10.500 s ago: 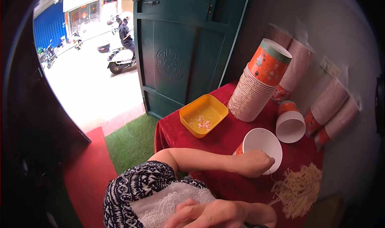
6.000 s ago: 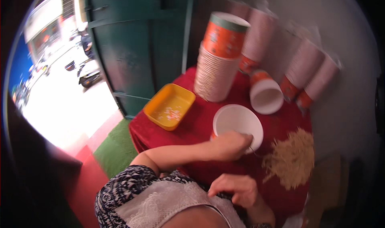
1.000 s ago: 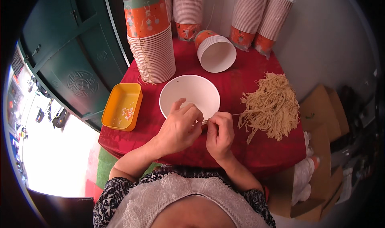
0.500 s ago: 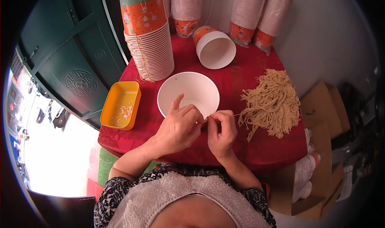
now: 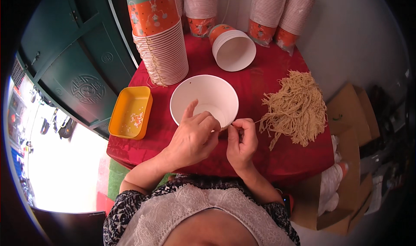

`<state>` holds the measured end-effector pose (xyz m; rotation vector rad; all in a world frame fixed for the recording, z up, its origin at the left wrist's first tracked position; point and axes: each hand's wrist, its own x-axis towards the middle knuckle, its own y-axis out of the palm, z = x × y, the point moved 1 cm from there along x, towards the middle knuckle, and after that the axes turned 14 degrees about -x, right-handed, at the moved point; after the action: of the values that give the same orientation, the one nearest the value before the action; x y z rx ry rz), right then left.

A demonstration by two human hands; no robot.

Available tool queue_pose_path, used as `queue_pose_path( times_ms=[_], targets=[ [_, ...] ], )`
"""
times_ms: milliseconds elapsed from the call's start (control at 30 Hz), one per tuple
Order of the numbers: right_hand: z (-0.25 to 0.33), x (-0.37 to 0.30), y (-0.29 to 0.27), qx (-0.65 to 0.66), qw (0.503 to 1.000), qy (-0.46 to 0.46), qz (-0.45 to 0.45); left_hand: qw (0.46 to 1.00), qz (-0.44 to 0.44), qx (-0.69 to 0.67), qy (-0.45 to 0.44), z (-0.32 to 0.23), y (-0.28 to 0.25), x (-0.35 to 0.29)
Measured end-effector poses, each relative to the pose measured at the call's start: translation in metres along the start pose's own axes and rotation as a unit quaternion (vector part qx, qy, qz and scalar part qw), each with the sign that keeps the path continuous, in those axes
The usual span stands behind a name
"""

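Left hand point(image 5: 193, 135) grips the near rim of the one white paper bowl point(image 5: 204, 99), forefinger raised. Right hand point(image 5: 241, 140), just right of it, pinches a string end. Beside the bowl: one string bundle point(image 5: 296, 107), one yellow tray point(image 5: 130, 113).

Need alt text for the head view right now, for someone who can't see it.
Both hands, left hand and right hand, meet at the near rim of a white paper bowl on a red-covered table, pinching something small. Tan strings lie right, a yellow tray left.
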<state>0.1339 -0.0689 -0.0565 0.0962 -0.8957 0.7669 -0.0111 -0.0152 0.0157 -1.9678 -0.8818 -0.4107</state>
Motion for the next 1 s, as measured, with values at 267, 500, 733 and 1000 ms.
queue_pose_path(
  times_ms=[267,500,733,1000],
  targets=[
    [-0.009,-0.014,0.006,0.065,0.997,0.032,-0.003,0.999,-0.039,-0.019,-0.031,0.001,0.003,0.001],
    [-0.008,-0.021,0.006,0.088,0.994,0.069,0.018,0.998,-0.042,-0.032,-0.046,0.003,0.004,0.002],
    [-0.006,-0.019,0.006,0.049,0.998,0.038,0.017,0.997,-0.048,-0.041,-0.044,0.004,0.005,0.001],
    [0.004,-0.004,0.004,-0.011,1.0,-0.012,-0.014,0.997,-0.041,-0.049,-0.036,0.003,0.004,0.001]
  ],
)
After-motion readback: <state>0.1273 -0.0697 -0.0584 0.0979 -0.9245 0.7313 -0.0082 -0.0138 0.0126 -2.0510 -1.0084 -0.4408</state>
